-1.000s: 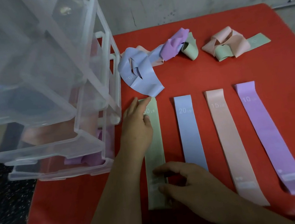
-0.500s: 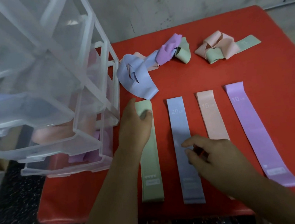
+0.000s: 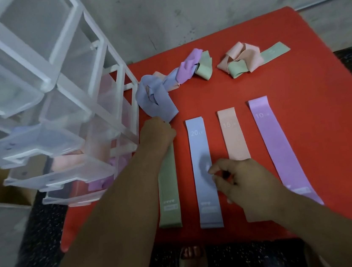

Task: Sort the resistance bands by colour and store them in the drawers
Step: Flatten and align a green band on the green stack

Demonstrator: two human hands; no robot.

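- The green band (image 3: 168,185) lay flat on the red surface (image 3: 298,87), leftmost of four straightened strips. Its long axis ran straight away from the person.
- The left grip (image 3: 157,134) sat on its far end with the fingers curled down over it. It looked like it was gripping that end, though the end itself was hidden under the hand.
- The right grip (image 3: 243,182) hovered over the middle of the blue band (image 3: 199,143) next door. Its fingers were loosely curled, with nothing in them as far as I could see.
- Key bit imo: the clear drawer unit (image 3: 49,82) stood just left of the left grip, so that hand was the nearer one. The whole band trailed back from it toward the person, so I'd guess it gets lifted by that far end.
- A tangled clump (image 3: 159,97) lay just beyond the left grip, with a loose blue end close to the knuckles. It might snag.
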